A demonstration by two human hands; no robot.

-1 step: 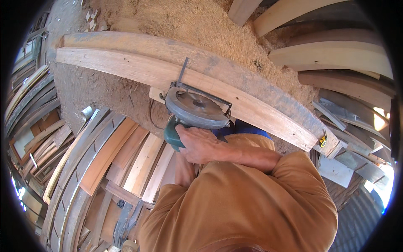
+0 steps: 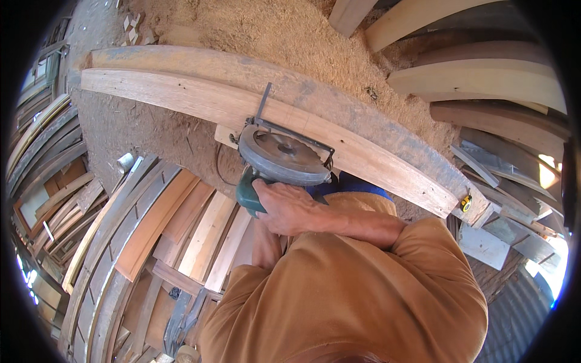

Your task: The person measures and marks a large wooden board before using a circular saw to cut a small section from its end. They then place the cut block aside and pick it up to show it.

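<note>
A circular saw (image 2: 284, 158) with a green body and a grey round blade guard rests against a long pale plank (image 2: 200, 100). A thin dark metal guide bar (image 2: 264, 101) sticks out from the saw across the plank. My right hand (image 2: 283, 209) reaches in from the right and is closed on the saw's green rear body (image 2: 246, 192). Beneath it comes my left forearm (image 2: 266, 245); the left hand's fingers are hidden behind the right hand and the saw. The plank lies along a wider weathered beam (image 2: 339, 103). I cannot tell whether the blade is turning.
A yellow tape measure (image 2: 465, 204) sits at the beam's right end. Sawdust (image 2: 242, 30) covers the ground beyond. Boards (image 2: 478, 78) are stacked at the right, and more planks (image 2: 157, 224) lie at the left. A white cup-like object (image 2: 125, 162) is on the ground.
</note>
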